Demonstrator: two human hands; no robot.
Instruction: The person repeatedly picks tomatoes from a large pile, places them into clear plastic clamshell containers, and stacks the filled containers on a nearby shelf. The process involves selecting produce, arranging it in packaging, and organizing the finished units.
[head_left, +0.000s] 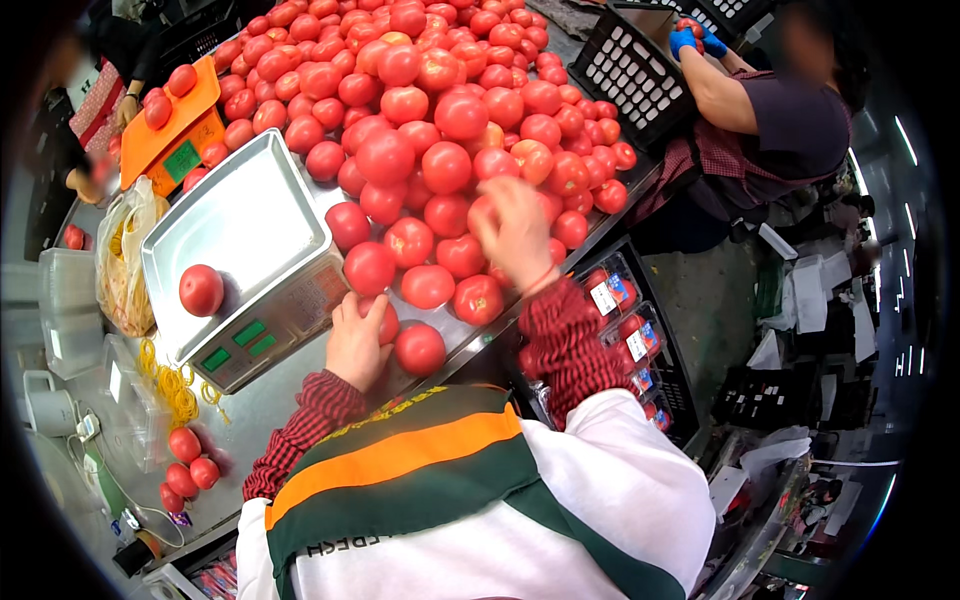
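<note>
My left hand (354, 343) curls around a red tomato (387, 321) at the near edge of the pile, and a single tomato (420, 350) lies just to its right. Over the right front of the heap of tomatoes (447, 168) is my right hand (517, 231), blurred, with its fingers bent down among the fruit. Its fingertips partly hide a tomato, and whether they grip it is unclear. Left of the heap stands a digital scale with a steel pan (247, 202). One tomato (201, 290) rests on that pan.
A black crate (679, 390) of packed tomatoes stands at the right below the table. Beyond it, a person in blue gloves (684, 41) holds tomatoes by another black crate (630, 75). Yellow ties (176, 394), clear plastic boxes (71, 300) and several tomatoes (180, 477) lie left.
</note>
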